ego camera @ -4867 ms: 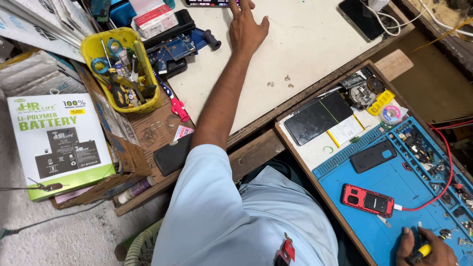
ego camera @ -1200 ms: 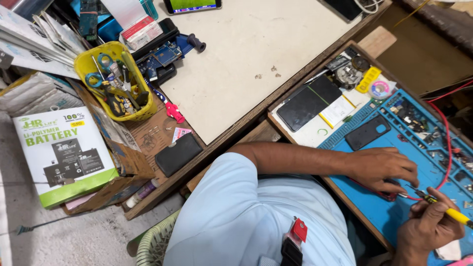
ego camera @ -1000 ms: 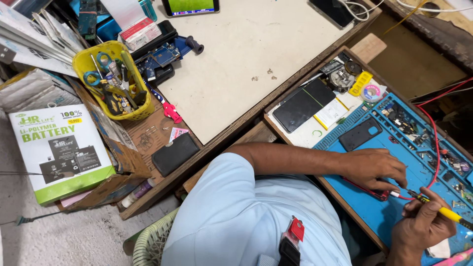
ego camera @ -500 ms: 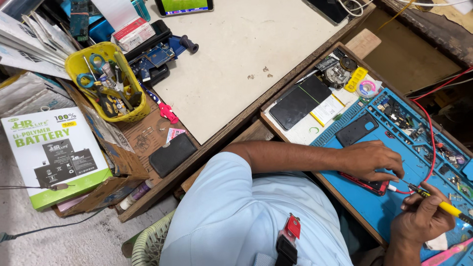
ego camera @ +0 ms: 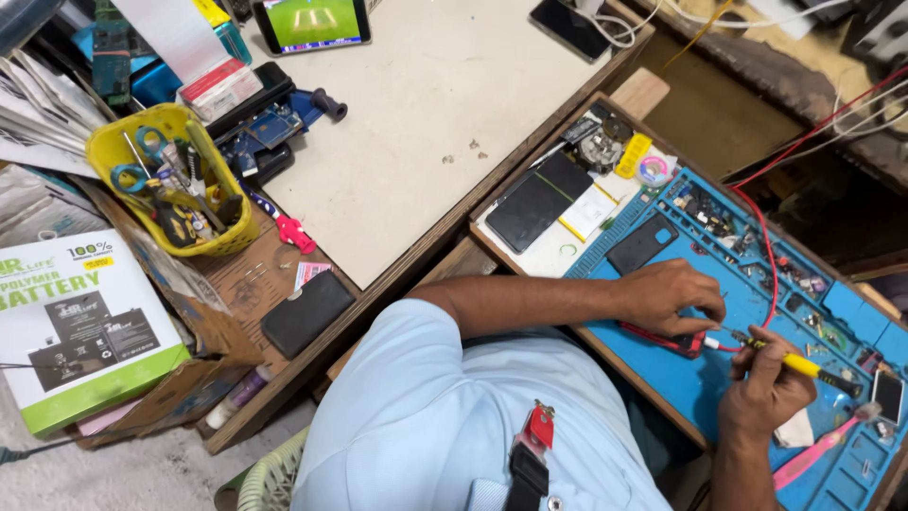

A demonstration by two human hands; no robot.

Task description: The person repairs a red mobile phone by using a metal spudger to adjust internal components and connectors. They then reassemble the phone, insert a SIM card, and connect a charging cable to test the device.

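A wooden workbench (ego camera: 445,241) carries a blue repair mat (ego camera: 700,378), a yellow tool basket (ego camera: 170,180) and a propped phone (ego camera: 312,21).

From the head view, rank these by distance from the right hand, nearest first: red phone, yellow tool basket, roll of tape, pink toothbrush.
1. Red phone: just left of the right hand, under the left hand.
2. Pink toothbrush: on the blue mat, right of that hand.
3. Roll of tape: up the frame, by the mat's upper edge.
4. Yellow tool basket: far left, on the wooden bench.
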